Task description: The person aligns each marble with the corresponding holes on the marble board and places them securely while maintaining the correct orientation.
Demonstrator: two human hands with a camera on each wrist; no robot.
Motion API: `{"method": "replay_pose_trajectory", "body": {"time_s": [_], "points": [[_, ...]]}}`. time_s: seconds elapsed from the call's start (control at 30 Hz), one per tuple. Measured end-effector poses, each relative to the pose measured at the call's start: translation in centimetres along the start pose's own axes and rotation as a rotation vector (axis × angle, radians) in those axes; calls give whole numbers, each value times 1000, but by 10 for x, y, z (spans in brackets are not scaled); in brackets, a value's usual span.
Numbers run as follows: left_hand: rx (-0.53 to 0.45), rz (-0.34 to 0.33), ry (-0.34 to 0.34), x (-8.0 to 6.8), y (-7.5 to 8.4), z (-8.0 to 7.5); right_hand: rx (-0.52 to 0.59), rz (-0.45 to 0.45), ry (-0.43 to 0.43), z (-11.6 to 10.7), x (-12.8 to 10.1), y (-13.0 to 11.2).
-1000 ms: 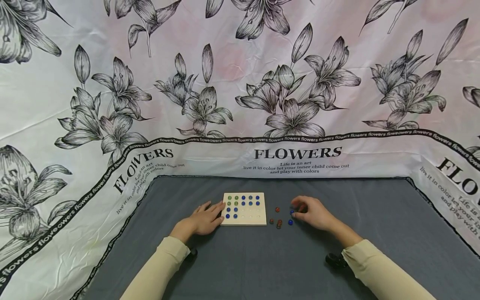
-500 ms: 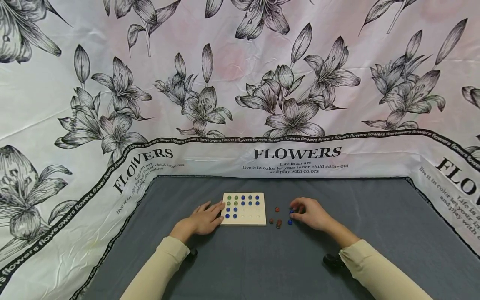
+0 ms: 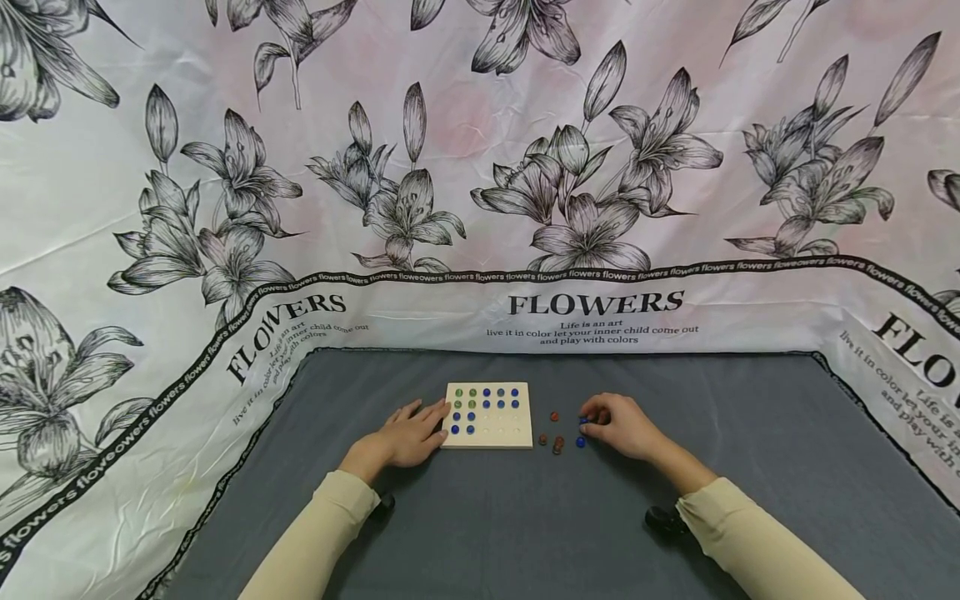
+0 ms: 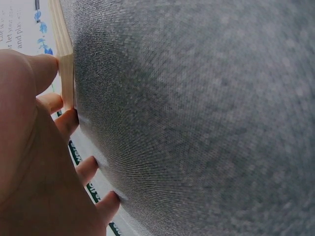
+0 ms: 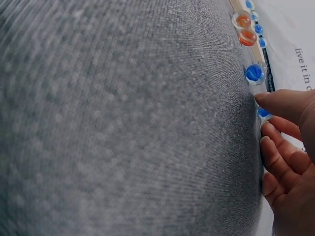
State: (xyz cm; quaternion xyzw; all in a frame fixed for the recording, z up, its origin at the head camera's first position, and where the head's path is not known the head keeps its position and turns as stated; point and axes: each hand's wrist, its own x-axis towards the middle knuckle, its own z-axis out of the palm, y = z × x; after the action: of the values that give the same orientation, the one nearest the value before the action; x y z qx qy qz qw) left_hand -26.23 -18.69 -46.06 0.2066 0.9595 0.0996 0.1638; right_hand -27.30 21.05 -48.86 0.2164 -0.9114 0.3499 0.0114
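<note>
The left hand (image 3: 409,436) lies loose, its fingers touching the wooden board (image 3: 498,427) on the gray tabletop (image 3: 510,521). Right of the board, the right hand (image 3: 622,427) pinches a blue marble (image 3: 582,421) near some red marbles (image 3: 554,416).

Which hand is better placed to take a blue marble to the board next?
The right hand, I'd judge: its fingers and thumb appear to pinch a blue marble, and a second blue marble lies close by. The left hand rests against the left edge of the board, across from the loose marbles.
</note>
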Motion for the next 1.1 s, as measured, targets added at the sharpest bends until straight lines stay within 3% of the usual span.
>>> {"method": "replay_pose_trajectory", "body": {"time_s": [0.67,1.1], "points": [[-5,12,6,3,-3,2,12,-13,-4,-4,-1,-2],[3,10,4,0,0,0,21,-40,5,-11,2,-20]]}}
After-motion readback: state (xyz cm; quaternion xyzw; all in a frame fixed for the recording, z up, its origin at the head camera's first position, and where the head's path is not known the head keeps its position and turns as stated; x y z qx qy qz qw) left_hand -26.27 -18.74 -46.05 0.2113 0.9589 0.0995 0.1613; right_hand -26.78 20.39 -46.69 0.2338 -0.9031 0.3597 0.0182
